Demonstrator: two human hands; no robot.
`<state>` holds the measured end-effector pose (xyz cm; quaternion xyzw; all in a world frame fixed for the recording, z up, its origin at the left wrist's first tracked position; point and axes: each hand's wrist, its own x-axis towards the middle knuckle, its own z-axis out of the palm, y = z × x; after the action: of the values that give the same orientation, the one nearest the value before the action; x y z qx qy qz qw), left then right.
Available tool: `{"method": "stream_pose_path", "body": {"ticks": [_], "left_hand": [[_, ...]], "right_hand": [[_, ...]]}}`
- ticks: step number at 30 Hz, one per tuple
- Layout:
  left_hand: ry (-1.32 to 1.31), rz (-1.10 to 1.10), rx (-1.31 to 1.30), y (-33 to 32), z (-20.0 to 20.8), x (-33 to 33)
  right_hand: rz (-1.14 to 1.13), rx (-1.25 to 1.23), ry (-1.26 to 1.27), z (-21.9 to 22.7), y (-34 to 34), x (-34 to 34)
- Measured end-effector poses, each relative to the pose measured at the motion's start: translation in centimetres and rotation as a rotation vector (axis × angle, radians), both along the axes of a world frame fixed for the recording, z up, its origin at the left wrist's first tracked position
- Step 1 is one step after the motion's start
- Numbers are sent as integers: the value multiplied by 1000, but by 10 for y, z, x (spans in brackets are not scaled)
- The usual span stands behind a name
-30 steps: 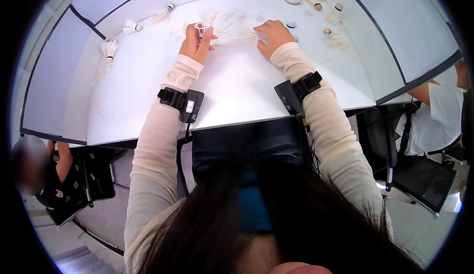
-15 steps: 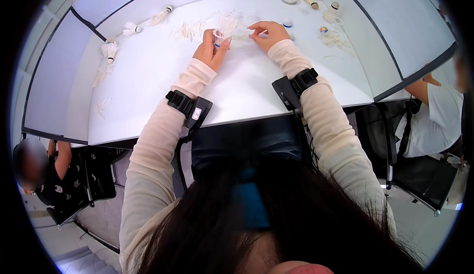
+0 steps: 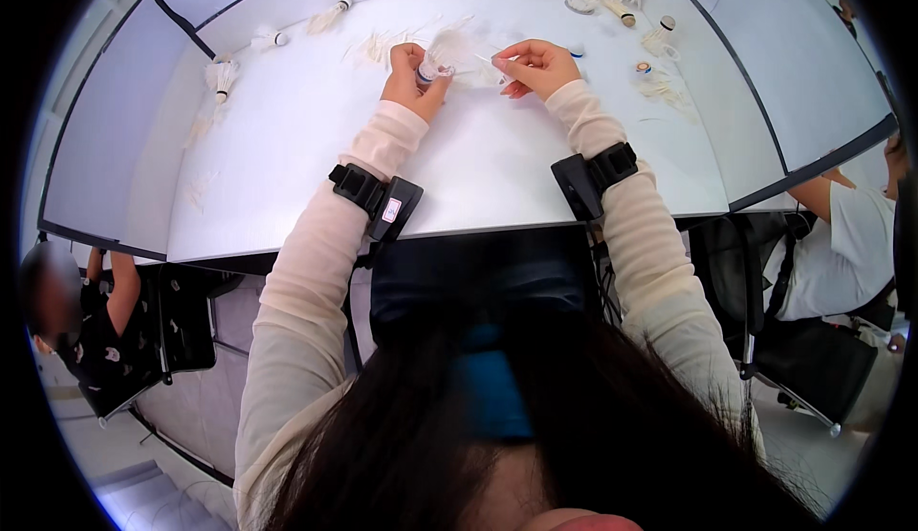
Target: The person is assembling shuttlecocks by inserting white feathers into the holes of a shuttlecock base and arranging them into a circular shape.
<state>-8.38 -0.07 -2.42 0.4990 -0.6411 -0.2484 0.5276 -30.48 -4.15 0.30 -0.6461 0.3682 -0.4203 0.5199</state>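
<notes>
A white shuttlecock [image 3: 446, 50] is gripped in my left hand [image 3: 411, 83], its fingers round the base, where a blue band shows. Its feathers point away from me and look blurred. To the right of it, my right hand [image 3: 541, 67] is closed in a pinch on a thin white strip [image 3: 500, 73] that looks like a feather. The two hands are a little apart above the white table. Loose feathers [image 3: 381, 45] lie just beyond my left hand. Behind the right hand, a blue-banded cork base [image 3: 576, 51] is partly hidden.
Shuttlecocks stand or lie along the left side, one [image 3: 222, 79] near the panel and another [image 3: 331, 16] farther back. Several more, with a cork-ended one [image 3: 660, 35], sit at the back right. Loose feathers [image 3: 667, 91] lie below them. Upright panels [image 3: 732, 62] border the table [image 3: 488, 177].
The shuttlecock in my left hand has tilted, showing more of its base. My right hand has turned slightly, its lower fingers now showing. The whole view has shifted a little.
</notes>
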Motion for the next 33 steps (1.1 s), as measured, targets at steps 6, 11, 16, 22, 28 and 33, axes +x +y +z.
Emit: {"method": "stream_pose_path", "body": {"ticks": [6,11,16,22,28,33], "left_hand": [[-136,35,-10,-1,0,4],[-255,26,2,9,10,2],[-340,50,29,8,11,2],[-403,-41,-39,6,4,8],[-438,-76,-49,8,9,5],[-432,-68,-38,10,12,3]], "right_hand": [[170,91,-6,7,5,-1],[229,98,-53,2,5,1],[225,75,-118,1,2,-2],[208,76,-75,10,12,4],[188,54,-34,6,8,3],[169,48,-73,7,6,0]]}}
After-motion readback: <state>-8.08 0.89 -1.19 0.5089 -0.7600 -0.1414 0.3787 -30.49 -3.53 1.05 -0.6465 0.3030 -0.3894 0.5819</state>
